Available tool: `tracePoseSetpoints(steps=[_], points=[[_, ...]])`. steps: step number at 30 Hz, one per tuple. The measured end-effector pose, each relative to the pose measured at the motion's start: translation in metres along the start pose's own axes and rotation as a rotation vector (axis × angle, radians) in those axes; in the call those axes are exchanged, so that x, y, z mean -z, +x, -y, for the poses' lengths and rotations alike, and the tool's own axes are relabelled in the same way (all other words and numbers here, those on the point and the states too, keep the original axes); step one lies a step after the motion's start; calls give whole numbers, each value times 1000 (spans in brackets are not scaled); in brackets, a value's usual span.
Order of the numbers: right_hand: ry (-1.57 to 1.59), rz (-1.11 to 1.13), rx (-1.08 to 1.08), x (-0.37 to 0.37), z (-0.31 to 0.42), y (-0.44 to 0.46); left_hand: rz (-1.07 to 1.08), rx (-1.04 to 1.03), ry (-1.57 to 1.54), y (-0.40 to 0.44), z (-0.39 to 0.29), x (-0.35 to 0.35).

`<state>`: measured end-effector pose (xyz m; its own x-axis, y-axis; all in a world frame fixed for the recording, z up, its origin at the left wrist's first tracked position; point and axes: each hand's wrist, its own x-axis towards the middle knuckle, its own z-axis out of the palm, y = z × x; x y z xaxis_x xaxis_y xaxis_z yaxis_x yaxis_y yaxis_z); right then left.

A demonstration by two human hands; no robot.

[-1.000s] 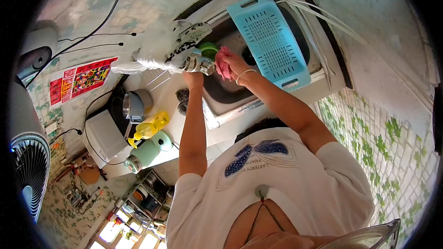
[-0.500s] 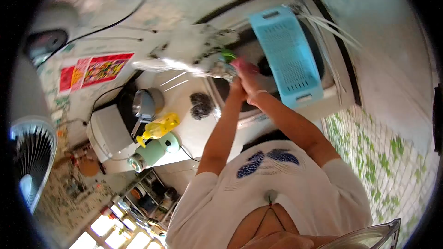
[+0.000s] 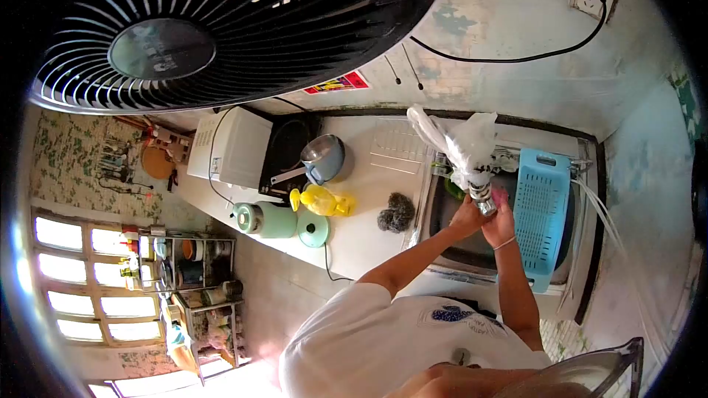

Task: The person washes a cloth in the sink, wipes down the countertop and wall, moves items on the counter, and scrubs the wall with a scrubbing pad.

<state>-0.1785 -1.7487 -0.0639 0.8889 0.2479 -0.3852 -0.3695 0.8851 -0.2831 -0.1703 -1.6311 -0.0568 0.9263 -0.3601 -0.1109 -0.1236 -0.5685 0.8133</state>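
Note:
Over the dark sink basin (image 3: 461, 247), my two hands are close together. My left hand (image 3: 466, 218) is closed, its fingers curled beside a silvery cylindrical piece (image 3: 482, 197) that looks like a tap end; what it grips is hidden. My right hand (image 3: 501, 225), a thin band at its wrist, is closed on a small pink thing (image 3: 501, 197), too little of it showing to name. A crumpled clear plastic bag (image 3: 470, 146) hangs around the upper part of the silvery piece. Something green (image 3: 453, 189) lies in the basin left of my hands.
A light-blue perforated basket (image 3: 542, 214) spans the sink's right side. Left of the sink are dark scouring pads (image 3: 396, 212), a yellow spray bottle (image 3: 324, 201), a blue-grey pot (image 3: 322, 158), a green kettle (image 3: 265, 220) and its lid (image 3: 313, 229). A large black fan (image 3: 243, 37) looms upper left.
My view has turned and shifted, bringing the fan, shelves and windows further into sight. My hands stay together at the sink; the silvery piece and bag show more clearly.

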Motion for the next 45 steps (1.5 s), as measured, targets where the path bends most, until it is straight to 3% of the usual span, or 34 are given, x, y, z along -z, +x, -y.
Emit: tracePoseSetpoints(steps=[1, 2, 3, 6, 8, 9, 10, 11, 12, 14, 15, 18, 20, 21, 23, 25, 26, 27, 28, 29, 32, 35, 37, 39, 40, 41, 43, 44, 45], points=[[-24, 1, -13, 9, -7, -1, 36, -132, 160, 0, 12, 1], [-102, -148, -22, 10, -16, -4, 108, 95, 37, -3, 14, 4], [-90, -155, -6, 30, -22, 1, 59, 135, -15, -5, 27, -6], [87, 174, -31, 92, -29, 15, -2, 111, -207, -25, 34, -47], [238, 498, -64, 91, -29, 15, -290, -518, 3, -39, 6, -57], [259, 564, -34, 87, -32, 12, -268, -530, -12, -43, -11, -54], [282, 631, -5, 82, -35, 9, -201, -333, -206, -46, -27, -52], [109, 281, 72, 86, -38, 8, -125, -126, -390, -48, -35, -48], [45, 144, 66, 67, -38, 4, -157, -84, -259, -43, -39, -40], [-80, -127, 26, 21, -36, -10, -77, -168, 416, -27, 0, -42], [116, -64, -121, 12, -40, -13, -64, -234, 726, -20, 19, -44], [3, 57, -18, -19, -55, -31, -191, 367, -5, 0, 53, -25], [-16, -32, -54, -42, -55, -44, -88, 355, 397, 5, 51, -7], [-36, -135, -89, -49, -53, -45, -103, 350, 400, 6, 56, -7], [17, -78, -71, -38, -53, -24, -63, 81, 70, 3, 62, -18], [-13, -231, -54, -29, -45, -15, -95, 51, -36, -12, 42, -22], [-32, -218, -167, -10, -43, -4, -108, 290, -106, -16, 18, -15], [-147, -283, -41, -26, -42, -11, -117, 526, -176, -22, -9, -9], [-160, -301, -105, -14, -47, 1, -315, 378, -308, -32, -36, 0], [-172, -321, -169, 8, -53, 19, -253, 419, -507, -27, 8, -20], [-87, -477, -145, 77, -48, 70, -161, 194, -328, -46, -6, -23], [38, -499, -86, 77, -36, 45, 61, 222, -789, -71, -59, -11], [141, -447, -63, 56, -37, 20, -25, 58, -689, -69, -66, -21], [239, -351, -46, 26, -44, -4, -57, 14, -294, -49, -9, -32], [250, -299, -19, 9, -50, -16, -89, 97, -154, -35, 7, -30], [220, -259, 18, -1, -55, -20, -122, 177, -11, -20, 22, -27], [-259, -194, 222, 47, -95, -3, -377, 283, -283, 3, 64, -31], [-508, -145, 314, 51, -99, -4, -363, 288, -278, 2, 55, -21], [-747, -117, 422, 55, -103, -5, -264, 488, -420, 2, 29, -9]])
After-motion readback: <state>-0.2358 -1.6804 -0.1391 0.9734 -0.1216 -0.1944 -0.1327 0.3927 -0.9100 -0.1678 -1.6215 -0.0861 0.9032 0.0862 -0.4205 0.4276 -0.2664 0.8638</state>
